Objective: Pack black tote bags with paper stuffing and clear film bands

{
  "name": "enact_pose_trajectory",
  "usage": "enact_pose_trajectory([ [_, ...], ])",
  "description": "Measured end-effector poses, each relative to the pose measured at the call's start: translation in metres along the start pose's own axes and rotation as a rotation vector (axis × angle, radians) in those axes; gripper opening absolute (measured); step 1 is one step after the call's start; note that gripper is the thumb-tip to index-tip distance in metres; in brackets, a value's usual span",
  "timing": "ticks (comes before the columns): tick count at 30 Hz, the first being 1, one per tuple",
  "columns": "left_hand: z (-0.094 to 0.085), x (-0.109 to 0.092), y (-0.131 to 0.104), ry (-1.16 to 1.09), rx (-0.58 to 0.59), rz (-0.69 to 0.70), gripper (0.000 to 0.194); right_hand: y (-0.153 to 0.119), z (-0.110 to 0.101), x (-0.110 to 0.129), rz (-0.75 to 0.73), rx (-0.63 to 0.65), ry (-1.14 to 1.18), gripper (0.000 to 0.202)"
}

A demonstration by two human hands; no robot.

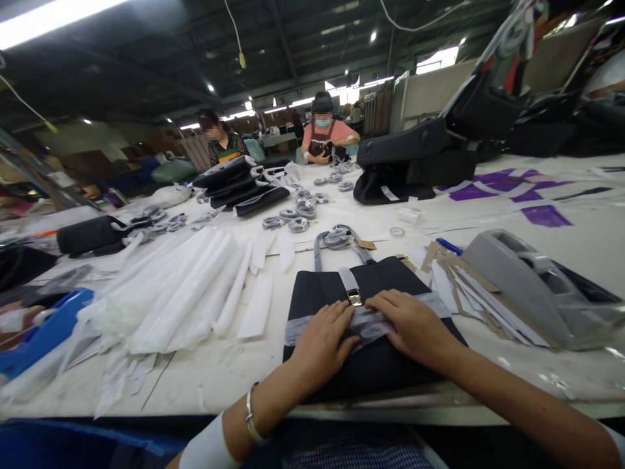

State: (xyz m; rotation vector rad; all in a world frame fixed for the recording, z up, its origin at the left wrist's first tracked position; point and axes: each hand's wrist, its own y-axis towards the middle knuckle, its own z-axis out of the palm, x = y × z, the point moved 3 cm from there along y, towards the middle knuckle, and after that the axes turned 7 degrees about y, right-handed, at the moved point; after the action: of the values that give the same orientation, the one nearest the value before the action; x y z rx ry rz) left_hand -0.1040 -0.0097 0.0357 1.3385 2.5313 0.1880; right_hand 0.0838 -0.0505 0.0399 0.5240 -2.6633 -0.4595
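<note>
A black handbag (315, 290) lies flat before me at the table's edge. Its wrapped handles (318, 251) point away from me, with a brown tag (367, 245) beside them. A band of clear film (370, 324) crosses the bag below the gold clasp (355, 298), and a white wrap covers the strap above that clasp. My left hand (323, 340) rests on the film left of the clasp, fingers stretched out. On the right side my right hand (413, 324) lies over the film too, fingers extended and thumb apart. What lies beneath both palms is hidden.
White foam sheets (180, 293) are piled at left. Cardboard and paper strips (483, 296) lie right, beside a grey tape dispenser (532, 280). Farther back are wrapped strap coils (306, 208), stacked black bags (239, 182) and purple pieces (544, 215). Two people sit across the table.
</note>
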Motion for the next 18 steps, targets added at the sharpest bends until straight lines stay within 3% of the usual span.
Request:
enact_pose_trajectory([
  [4,0.003,0.001,-0.008,0.056,-0.071,0.016,0.058,-0.011,-0.005,-0.005,-0.185,0.072,0.069,0.066],
  [7,0.005,0.007,-0.008,0.095,-0.127,0.041,0.043,-0.016,-0.003,-0.007,-0.253,0.054,0.01,0.062],
  [11,0.009,0.014,-0.009,0.107,-0.188,0.019,0.037,-0.014,0.007,0.0,-0.275,-0.015,-0.097,0.053],
  [16,-0.001,0.002,-0.014,0.044,-0.232,-0.029,0.034,-0.005,0.019,0.009,-0.237,-0.039,-0.131,0.071],
  [18,-0.003,-0.005,-0.016,0.036,-0.22,-0.041,0.046,-0.002,0.023,0.01,-0.214,-0.045,-0.136,0.074],
])
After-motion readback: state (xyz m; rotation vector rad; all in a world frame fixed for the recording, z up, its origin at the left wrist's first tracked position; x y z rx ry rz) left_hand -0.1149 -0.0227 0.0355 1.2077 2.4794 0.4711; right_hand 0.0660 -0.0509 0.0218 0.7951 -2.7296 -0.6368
